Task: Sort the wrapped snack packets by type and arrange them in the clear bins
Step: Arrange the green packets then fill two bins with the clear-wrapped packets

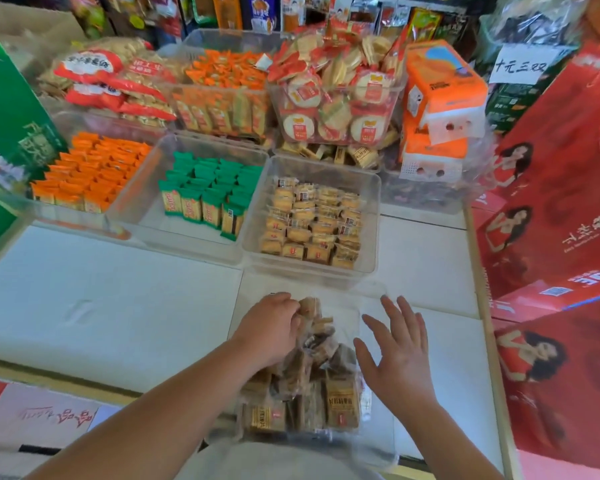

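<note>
Many crinkly square packets crowd a clear plastic bin.

We see a white tabletop edged on the right by a pale wooden rail. Red gift boxes stack beside it, a green carton stands at the left, and hanging packaged goods crowd the back near a handwritten paper sign.

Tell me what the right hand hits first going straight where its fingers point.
Probably the near wall of the tan-packet bin; how high the right hand is remains unclear.
</note>
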The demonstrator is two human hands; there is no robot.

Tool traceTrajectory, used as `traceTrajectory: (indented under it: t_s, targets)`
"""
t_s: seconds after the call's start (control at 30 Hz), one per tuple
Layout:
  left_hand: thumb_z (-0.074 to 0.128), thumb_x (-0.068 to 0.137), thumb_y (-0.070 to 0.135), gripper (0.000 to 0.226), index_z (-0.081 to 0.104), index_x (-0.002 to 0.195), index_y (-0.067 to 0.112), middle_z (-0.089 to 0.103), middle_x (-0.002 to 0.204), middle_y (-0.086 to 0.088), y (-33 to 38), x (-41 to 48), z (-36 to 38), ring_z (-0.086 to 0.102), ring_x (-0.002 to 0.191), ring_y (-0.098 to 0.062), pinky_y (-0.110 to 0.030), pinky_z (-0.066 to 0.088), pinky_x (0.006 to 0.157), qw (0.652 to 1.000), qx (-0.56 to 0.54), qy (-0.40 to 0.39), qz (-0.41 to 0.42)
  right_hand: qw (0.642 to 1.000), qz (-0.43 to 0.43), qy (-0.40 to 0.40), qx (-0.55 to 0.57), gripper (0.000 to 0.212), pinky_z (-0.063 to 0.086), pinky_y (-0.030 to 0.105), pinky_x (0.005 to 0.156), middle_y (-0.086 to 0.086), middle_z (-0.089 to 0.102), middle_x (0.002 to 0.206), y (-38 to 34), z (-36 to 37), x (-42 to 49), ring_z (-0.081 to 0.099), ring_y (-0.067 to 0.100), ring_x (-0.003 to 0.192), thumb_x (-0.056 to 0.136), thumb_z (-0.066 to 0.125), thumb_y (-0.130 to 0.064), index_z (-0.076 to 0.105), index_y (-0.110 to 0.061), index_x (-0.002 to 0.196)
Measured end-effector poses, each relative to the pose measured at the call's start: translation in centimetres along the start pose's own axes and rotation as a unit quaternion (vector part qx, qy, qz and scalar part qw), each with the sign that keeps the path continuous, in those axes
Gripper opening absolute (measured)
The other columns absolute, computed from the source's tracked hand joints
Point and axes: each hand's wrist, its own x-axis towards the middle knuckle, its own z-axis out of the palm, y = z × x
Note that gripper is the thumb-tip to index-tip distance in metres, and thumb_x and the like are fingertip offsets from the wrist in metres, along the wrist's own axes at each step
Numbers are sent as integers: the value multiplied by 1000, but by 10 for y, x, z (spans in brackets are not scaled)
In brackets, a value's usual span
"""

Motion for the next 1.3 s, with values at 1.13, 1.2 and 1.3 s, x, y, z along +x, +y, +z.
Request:
traceTrajectory:
  t_s: [1.13, 1.2, 1.3]
  targets:
    - [72, 89, 49, 30, 64, 115, 37, 70, 105, 14, -2, 66, 10, 66, 93, -8, -38, 57, 87, 970, -213, -72, -92, 994, -16, -30, 99, 48, 27, 63, 118, 12, 52, 143, 29, 29, 63, 40, 35, 143, 90, 68, -39, 66, -10, 128]
    - [75, 89, 46, 26, 68, 112, 36, 73, 101, 15, 5, 60, 9, 68, 92, -4, -38, 59, 88, 948, -298, -67, -87, 988, -19, -56, 141, 55, 24, 59, 121, 3, 58, 138, 21, 17, 71, 49, 23, 136, 90, 66, -45, 63, -13, 134]
    - [77, 91, 35, 23, 71, 113, 31, 76, 103, 12, 19, 57, 6, 71, 97, -5, -38, 59, 94, 912, -396, -68, -80, 958, 56, -165, 228, 58, 49, 35, 105, -11, 66, 125, 10, 1, 77, 61, 4, 116, 89, 75, -39, 57, -22, 142]
